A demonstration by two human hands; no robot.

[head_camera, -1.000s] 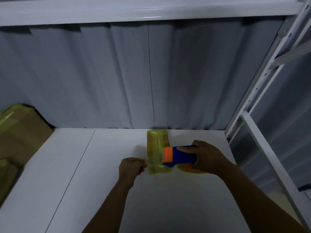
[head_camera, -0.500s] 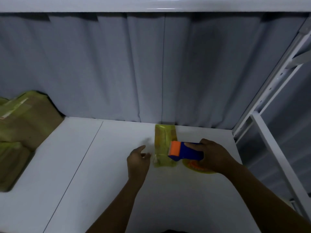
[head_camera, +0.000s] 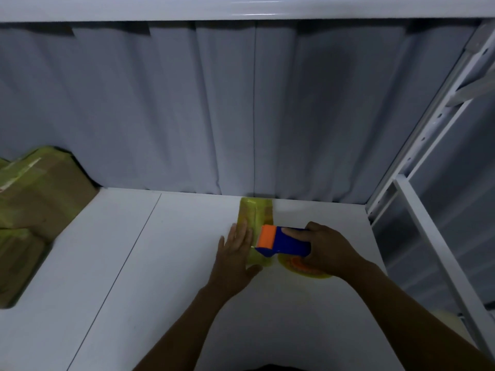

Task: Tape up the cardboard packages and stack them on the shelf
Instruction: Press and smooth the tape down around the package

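Note:
A strip of yellow tape (head_camera: 254, 218) lies on the white shelf board (head_camera: 160, 263), running from the back curtain toward me. My left hand (head_camera: 235, 255) lies flat with straight fingers on the strip's left edge. My right hand (head_camera: 329, 250) grips a blue tape dispenser (head_camera: 286, 241) with an orange front, set on the near end of the strip. Its yellow tape roll (head_camera: 302, 267) shows under my right hand. Cardboard packages (head_camera: 34, 199) wrapped in yellow tape are stacked at the far left of the shelf.
A grey curtain (head_camera: 241, 116) closes the back of the shelf. The upper shelf board (head_camera: 241, 6) runs overhead. A white perforated upright (head_camera: 428, 129) and frame rails stand at the right edge.
My left hand has opened from a curled pinch and moved right to lie flat on the tape. The dispenser has stayed at the strip's near end. The view has shifted left.

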